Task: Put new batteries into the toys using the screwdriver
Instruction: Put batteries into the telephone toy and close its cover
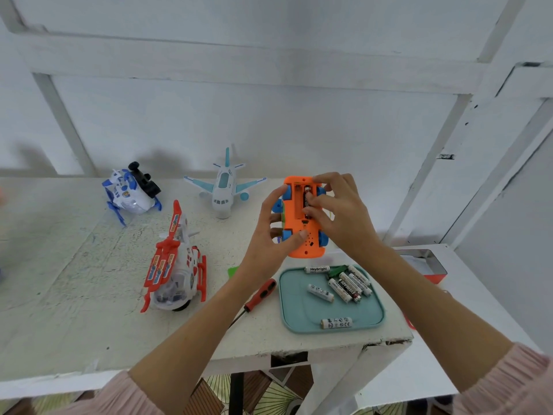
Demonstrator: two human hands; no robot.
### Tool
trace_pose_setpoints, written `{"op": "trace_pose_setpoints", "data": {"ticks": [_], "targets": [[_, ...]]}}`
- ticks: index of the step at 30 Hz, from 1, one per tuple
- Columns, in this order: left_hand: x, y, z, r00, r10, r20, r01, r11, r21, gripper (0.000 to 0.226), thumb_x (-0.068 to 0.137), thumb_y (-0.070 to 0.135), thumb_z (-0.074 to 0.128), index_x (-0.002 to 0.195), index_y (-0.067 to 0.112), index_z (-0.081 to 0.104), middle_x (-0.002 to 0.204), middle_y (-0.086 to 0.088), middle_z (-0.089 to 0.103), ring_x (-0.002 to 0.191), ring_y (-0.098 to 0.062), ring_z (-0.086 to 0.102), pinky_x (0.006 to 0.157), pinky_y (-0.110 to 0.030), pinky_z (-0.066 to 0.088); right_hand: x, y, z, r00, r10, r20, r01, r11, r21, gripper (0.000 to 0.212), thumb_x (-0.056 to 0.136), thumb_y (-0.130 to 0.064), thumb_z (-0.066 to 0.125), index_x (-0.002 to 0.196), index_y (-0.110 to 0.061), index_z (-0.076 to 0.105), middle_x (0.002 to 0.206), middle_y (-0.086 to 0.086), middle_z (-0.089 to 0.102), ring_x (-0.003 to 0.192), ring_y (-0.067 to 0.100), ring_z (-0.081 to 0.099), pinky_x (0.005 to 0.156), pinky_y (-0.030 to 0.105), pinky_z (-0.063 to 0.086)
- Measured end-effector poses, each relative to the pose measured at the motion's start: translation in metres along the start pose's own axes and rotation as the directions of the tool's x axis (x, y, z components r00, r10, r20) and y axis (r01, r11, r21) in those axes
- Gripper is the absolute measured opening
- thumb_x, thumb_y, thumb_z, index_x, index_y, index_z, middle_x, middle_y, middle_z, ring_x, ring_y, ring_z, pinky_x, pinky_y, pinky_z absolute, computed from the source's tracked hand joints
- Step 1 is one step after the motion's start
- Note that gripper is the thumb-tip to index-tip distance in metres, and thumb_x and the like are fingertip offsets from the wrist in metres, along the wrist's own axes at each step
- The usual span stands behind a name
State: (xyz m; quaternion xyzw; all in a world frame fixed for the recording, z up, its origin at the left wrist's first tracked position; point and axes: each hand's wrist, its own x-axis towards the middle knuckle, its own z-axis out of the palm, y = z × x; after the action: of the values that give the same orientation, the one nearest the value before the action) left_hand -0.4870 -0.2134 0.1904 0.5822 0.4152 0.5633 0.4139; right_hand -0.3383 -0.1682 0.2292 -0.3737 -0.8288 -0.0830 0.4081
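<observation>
Orange plastic toy car with blue wheels [303, 235]: held underside-up above the white painted bench [74, 280], battery bay open. Left hand [270, 238]: grip wrapped round the car's left side, thumb on the chassis, fingers behind. Right hand [335, 209]: grip narrow, fingertips pinching a dark cylindrical battery [307, 199] that sits in the bay.

Teal rounded plastic tray [302, 316]: on the bench just below the car, holding loose white and dark batteries [341, 290], mostly at its far end, one near its front rim.

Red-and-black-handled screwdriver [259, 295]: lying on the bench just left of the tray, partly under the left forearm.

Red-and-white toy helicopter [176, 265]: on the bench, left of the screwdriver. Blue-and-white toy helicopter [131, 191]: far left. White-and-light-blue toy airplane [224, 187]: at the back, near the car.
</observation>
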Motion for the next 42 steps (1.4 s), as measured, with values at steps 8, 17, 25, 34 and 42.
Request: {"op": "trace_pose_setpoints", "data": {"ticks": [8, 17, 25, 34, 42], "targets": [[-0.004, -0.007, -0.014, 0.999, -0.039, 0.009, 0.038, 0.998, 0.057, 0.066, 0.087, 0.013, 0.065, 0.125, 0.052, 0.028, 0.115, 0.019, 0.051, 0.094, 0.007, 0.06, 0.075, -0.019, 0.054, -0.018, 0.01, -0.022, 0.977, 0.164, 0.136, -0.197, 0.938, 0.284, 0.022, 0.075, -0.01, 0.074, 0.096, -0.013, 0.071, 0.109, -0.003, 0.061, 0.101, 0.012, 0.051, 0.085, 0.014, 0.039], [-0.009, -0.017, -0.013, 0.997, -0.081, 0.01, 0.08, 0.996, 0.038, 0.067, 0.088, 0.014, 0.065, 0.126, 0.054, 0.026, 0.117, 0.016, 0.052, 0.103, -0.009, 0.061, 0.074, -0.021, 0.055, -0.08, 0.038, -0.025, 0.561, 0.272, 0.782, -0.25, 0.956, -0.154, 0.025, 0.08, -0.011, 0.067, 0.102, -0.023, 0.068, 0.084, -0.012, 0.049, 0.077, 0.008, 0.049, 0.077, 0.031, 0.047], [-0.009, -0.017, -0.013, 0.996, -0.086, 0.018, 0.086, 0.996, 0.022, 0.068, 0.088, 0.013, 0.064, 0.128, 0.052, 0.025, 0.118, 0.012, 0.051, 0.104, -0.013, 0.061, 0.076, -0.021, 0.055, -0.087, 0.043, -0.028, 0.341, 0.315, 0.886, -0.292, 0.931, -0.219, 0.06, 0.08, -0.018, 0.07, 0.133, -0.029, 0.045, 0.106, -0.003, 0.043, 0.094, 0.012, 0.044, 0.084, 0.025, 0.039], [-0.012, -0.017, -0.012, 0.996, -0.085, 0.017, 0.085, 0.996, 0.007, 0.067, 0.088, 0.012, 0.064, 0.126, 0.052, 0.026, 0.117, 0.013, 0.052, 0.102, -0.013, 0.062, 0.076, -0.024, 0.056, -0.075, 0.028, -0.047, 0.577, 0.297, 0.761, -0.683, 0.686, 0.251, 0.045, 0.072, -0.002, 0.075, 0.104, -0.019, 0.048, 0.077, 0.004, 0.056, 0.065, 0.013, 0.053, 0.065, 0.028, 0.048], [-0.016, -0.015, -0.007, 0.997, -0.08, 0.019, 0.079, 0.996, 0.032, 0.07, 0.087, 0.009, 0.066, 0.126, 0.053, 0.027, 0.113, 0.011, 0.053, 0.093, -0.005, 0.063, 0.077, -0.023, 0.056, 0.001, -0.013, -0.041, 0.779, 0.192, 0.597, -0.443, 0.842, 0.307, 0.044, 0.073, -0.019, 0.077, 0.109, -0.013, 0.052, 0.076, 0.0, 0.063, 0.062, 0.008, 0.056, 0.061, 0.017, 0.048]]}}
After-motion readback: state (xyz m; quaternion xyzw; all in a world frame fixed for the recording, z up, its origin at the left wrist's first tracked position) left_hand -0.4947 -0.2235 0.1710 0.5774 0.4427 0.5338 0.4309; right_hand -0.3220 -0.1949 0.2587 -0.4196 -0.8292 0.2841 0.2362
